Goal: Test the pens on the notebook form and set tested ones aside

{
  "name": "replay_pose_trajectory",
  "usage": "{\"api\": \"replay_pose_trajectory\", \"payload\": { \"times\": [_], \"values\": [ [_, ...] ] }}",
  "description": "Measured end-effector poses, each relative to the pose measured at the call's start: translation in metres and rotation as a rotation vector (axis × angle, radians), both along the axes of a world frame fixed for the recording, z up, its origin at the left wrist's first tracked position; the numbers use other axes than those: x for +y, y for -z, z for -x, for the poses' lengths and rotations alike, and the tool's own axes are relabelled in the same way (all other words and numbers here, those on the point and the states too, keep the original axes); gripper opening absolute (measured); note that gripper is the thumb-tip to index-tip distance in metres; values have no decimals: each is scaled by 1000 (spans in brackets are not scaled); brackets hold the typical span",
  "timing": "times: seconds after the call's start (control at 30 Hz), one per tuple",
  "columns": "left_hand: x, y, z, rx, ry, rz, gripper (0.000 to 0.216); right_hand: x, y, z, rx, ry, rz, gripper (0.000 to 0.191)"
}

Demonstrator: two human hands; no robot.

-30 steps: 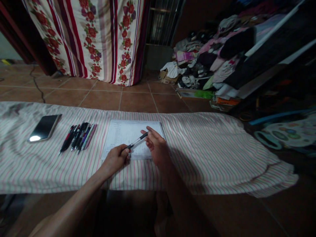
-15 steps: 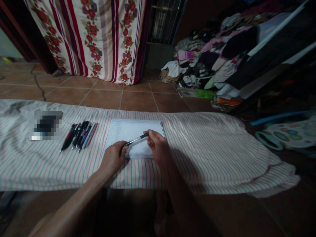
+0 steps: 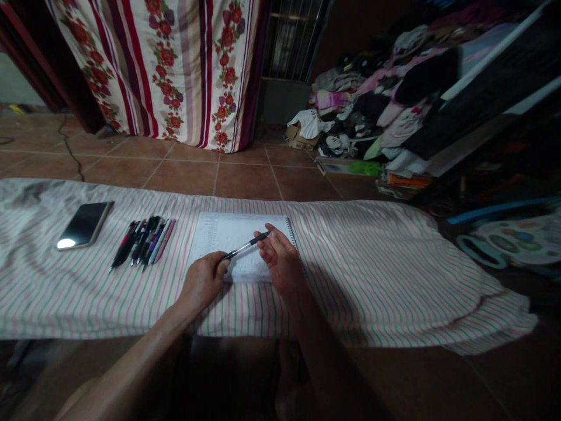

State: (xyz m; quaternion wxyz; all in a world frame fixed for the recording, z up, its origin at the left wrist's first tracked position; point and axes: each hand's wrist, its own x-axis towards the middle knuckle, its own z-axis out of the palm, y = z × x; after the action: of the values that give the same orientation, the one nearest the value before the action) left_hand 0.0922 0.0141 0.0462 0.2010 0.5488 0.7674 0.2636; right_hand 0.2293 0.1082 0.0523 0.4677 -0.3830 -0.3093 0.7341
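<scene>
A black-and-clear pen (image 3: 243,248) slants above an open spiral notebook (image 3: 232,225) with writing on its page. My left hand (image 3: 205,278) is closed round the pen's lower left end, thumb and fingers pinching it. At the upper right end, my right hand (image 3: 280,257) has its fingers apart and slightly curled, close to the pen's dark tip; whether they touch it is hard to see. Left of the notebook several pens (image 3: 142,242), black, red, purple and pink, lie side by side on the striped cloth (image 3: 372,275).
A smartphone (image 3: 85,225) lies at the cloth's left. Beyond the cloth is a tiled floor (image 3: 184,175) with a floral curtain (image 3: 188,70) behind. Clothes (image 3: 377,105) are heaped at the back right, and a painted plastic item (image 3: 517,242) stands at the right edge.
My right hand's fingers have loosened and spread away from the pen's end, which they were pinching. My left hand keeps its hold. The view has shifted slightly.
</scene>
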Motion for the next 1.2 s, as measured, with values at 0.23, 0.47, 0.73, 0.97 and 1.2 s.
{"api": "replay_pose_trajectory", "payload": {
  "times": [0.23, 0.47, 0.73, 0.97, 1.2],
  "values": [
    [-1, 2, 0, 52, 5, 0, 29, 2, 4, -1, -55, 30, 11, 14],
    [-1, 2, -1, 221, 23, 5, 31, 2, 6, 0, -40, 69, 25, 11],
    [-2, -2, -3, 391, 55, 12, 30, 4, 6, 2, -59, 93, 47, 12],
    [-3, -4, -3, 446, 61, 28, 30, 3, 7, 2, -82, 108, 67, 7],
    [-3, 0, -2, 416, 73, 35, 30, 3, 9, 1, -41, 73, 46, 13]
  ]
}}
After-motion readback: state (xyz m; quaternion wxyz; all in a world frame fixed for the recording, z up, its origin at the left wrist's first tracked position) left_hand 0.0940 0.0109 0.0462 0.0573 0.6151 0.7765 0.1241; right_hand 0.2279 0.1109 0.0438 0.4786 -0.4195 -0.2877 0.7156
